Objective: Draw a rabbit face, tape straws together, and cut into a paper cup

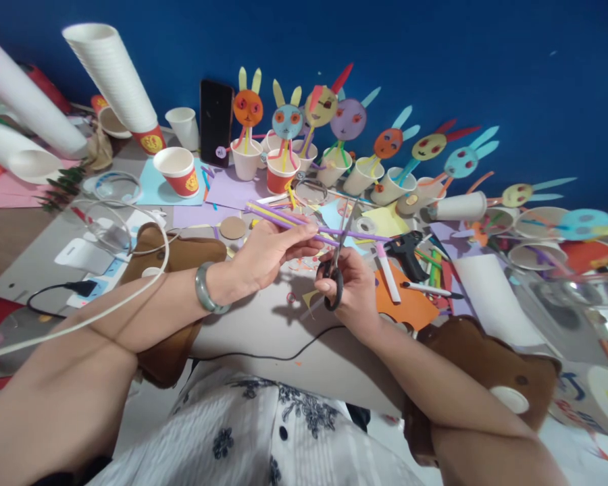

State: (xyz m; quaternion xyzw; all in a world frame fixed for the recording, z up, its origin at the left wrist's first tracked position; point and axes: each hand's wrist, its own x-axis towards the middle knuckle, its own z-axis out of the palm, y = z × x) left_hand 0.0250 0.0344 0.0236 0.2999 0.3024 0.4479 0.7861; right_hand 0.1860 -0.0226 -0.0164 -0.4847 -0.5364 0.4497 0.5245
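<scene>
My left hand (268,253) is closed around several thin straws (271,214), purple and yellow, above the middle of the table. One purple straw reaches to the right, past the scissors. My right hand (355,290) has its fingers in the black handles of the scissors (330,280). The scissor blades point up and away, parted, and a purple straw crosses at them. Whether the blades touch the straw I cannot tell. Just right of my right hand lie a pink-capped glue stick or marker (388,273) and a black glue gun (409,255).
Paper cups (246,160) with paper rabbit faces line the back by the blue wall. A tall cup stack (116,81) leans at the left, near a phone (216,121). Orange paper (410,307) and a pen lie to the right. A black cable (278,356) crosses the front.
</scene>
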